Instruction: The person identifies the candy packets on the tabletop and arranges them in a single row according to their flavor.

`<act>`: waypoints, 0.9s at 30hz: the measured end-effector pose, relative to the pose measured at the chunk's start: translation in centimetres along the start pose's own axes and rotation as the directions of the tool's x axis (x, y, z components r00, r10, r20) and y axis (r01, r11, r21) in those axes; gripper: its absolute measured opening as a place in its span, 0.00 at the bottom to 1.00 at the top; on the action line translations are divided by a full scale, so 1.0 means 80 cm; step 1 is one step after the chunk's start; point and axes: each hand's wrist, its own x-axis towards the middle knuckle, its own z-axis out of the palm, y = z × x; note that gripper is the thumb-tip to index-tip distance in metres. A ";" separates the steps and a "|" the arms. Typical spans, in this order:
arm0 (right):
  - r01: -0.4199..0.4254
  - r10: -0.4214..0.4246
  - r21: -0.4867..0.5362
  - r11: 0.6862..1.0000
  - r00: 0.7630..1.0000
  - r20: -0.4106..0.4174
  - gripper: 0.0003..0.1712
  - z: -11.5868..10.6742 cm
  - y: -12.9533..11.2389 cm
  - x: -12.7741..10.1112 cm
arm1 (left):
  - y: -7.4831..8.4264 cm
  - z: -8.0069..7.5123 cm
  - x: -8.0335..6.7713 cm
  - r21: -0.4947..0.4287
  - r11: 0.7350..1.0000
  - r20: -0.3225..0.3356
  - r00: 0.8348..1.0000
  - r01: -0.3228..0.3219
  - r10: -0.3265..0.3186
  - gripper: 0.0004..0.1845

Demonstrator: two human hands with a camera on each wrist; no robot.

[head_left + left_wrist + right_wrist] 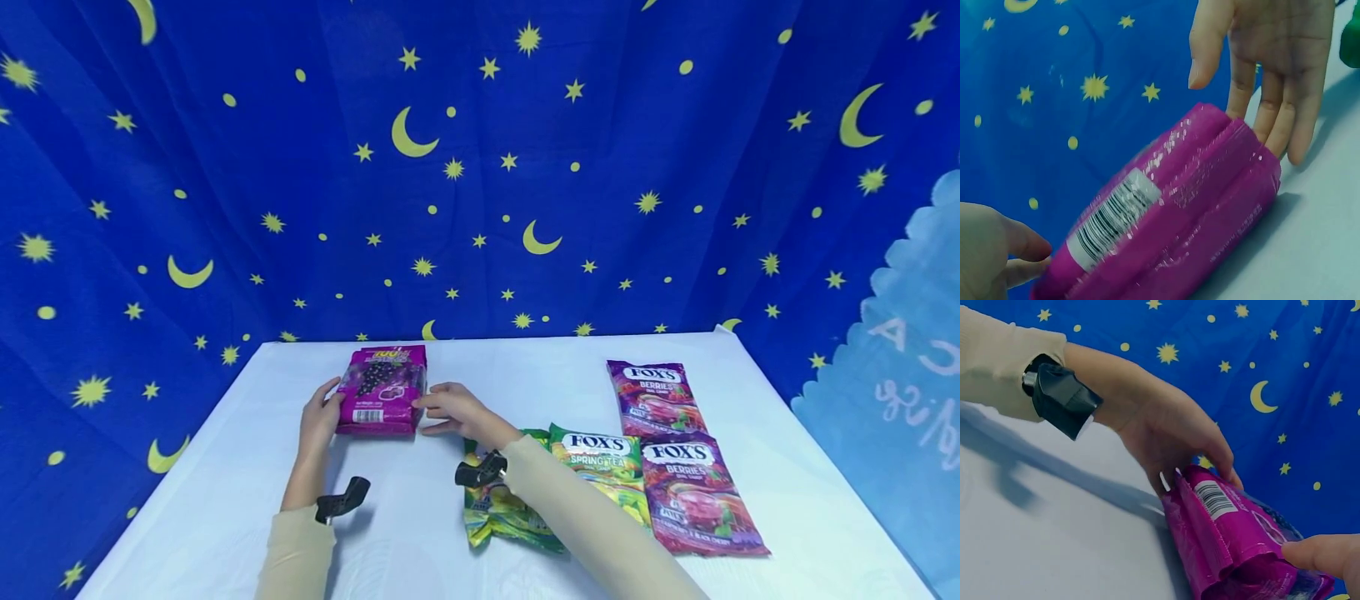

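While it stands on the table [420,533], the magenta packet [382,390] sits between both hands' straight fingers [1272,119], touching its ends.

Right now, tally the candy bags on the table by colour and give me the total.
Magenta grape bag, between left hand and right hand: 1
Purple berries bags: 2
Green spring tea bags, partly under the right arm: 2, as far as shows
Total: 5
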 end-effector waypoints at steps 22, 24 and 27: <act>0.132 -0.116 -0.139 0.981 0.986 0.121 0.31 -0.076 -0.019 -0.093 | 0.022 0.070 -0.132 -0.072 0.933 0.202 0.911 -0.353 0.361 0.20; 0.137 -0.118 -0.159 0.978 0.986 0.119 0.32 -0.082 -0.017 -0.101 | 0.018 0.078 -0.140 -0.062 0.946 0.259 0.910 -0.318 0.323 0.20; 0.138 -0.117 -0.217 0.966 0.987 0.109 0.33 -0.093 -0.014 -0.114 | 0.012 0.088 -0.148 -0.055 0.958 0.337 0.898 -0.281 0.283 0.21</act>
